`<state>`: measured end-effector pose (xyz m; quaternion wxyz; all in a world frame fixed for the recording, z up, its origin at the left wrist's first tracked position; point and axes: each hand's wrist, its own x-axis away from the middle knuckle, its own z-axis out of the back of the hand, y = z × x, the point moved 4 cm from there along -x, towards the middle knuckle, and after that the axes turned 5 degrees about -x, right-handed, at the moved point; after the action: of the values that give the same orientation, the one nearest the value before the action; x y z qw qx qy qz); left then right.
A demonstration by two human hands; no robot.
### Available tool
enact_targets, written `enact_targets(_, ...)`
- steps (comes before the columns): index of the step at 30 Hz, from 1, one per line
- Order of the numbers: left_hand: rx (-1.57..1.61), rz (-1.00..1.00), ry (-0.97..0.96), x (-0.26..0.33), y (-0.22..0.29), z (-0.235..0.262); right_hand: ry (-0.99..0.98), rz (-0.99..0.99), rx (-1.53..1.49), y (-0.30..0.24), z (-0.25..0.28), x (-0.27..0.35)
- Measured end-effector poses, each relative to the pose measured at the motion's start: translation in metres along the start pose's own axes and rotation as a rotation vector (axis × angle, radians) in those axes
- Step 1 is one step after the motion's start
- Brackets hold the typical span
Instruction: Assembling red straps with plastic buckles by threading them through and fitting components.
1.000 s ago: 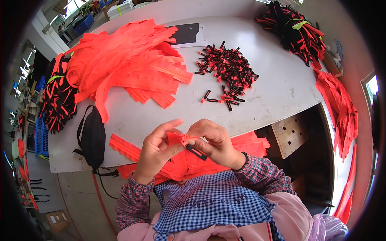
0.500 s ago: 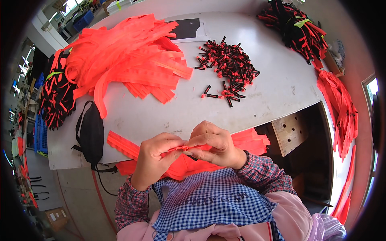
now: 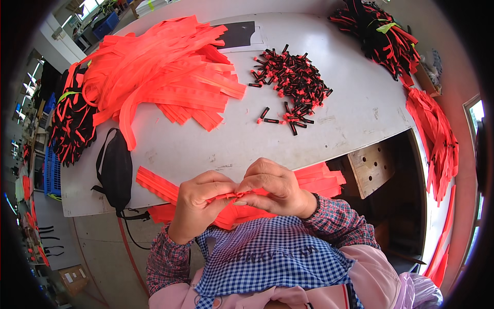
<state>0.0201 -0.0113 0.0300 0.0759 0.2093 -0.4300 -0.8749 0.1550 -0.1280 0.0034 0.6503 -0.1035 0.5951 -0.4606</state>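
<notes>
Close together at the table's near edge, my left hand (image 3: 199, 202) and my right hand (image 3: 272, 188) both pinch an orange-red zipper tape (image 3: 225, 196). Their fingertips nearly meet on it. Any slider between the fingers is too hidden to make out. More orange-red zipper tapes (image 3: 157, 184) lie beneath and beside my hands, spreading to both sides over the table edge and my lap. Beyond my right hand is a heap of zipper sliders with black pulls (image 3: 298, 85). A large pile of orange-red zipper tapes (image 3: 167, 72) covers the far left.
A black pouch (image 3: 115, 170) with a strap rests at the table's left edge. Black-and-red bundles (image 3: 72, 121) lie at far left and far right. Orange-red strips (image 3: 433, 139) hang off the right side. An open compartment with a wooden board (image 3: 371, 169) sits right of my hands.
My fingertips have shifted slightly on the zipper tape. A dark bit that showed under my right fingers is now out of sight. The piles lie as before.
</notes>
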Motion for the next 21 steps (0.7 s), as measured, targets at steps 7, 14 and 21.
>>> enact_targets(7, -0.021, 0.026, -0.007, 0.0, 0.002, 0.0, -0.01, -0.038, -0.055, 0.001, 0.001, 0.0)
enact_targets(14, 0.123, 0.109, -0.007, 0.0, -0.003, -0.007, -0.009, -0.212, -0.196, 0.008, 0.003, 0.005)
enact_targets(21, 0.004, 0.052, -0.055, 0.002, -0.004, -0.005, -0.031, -0.212, -0.323, 0.012, -0.005, 0.009)
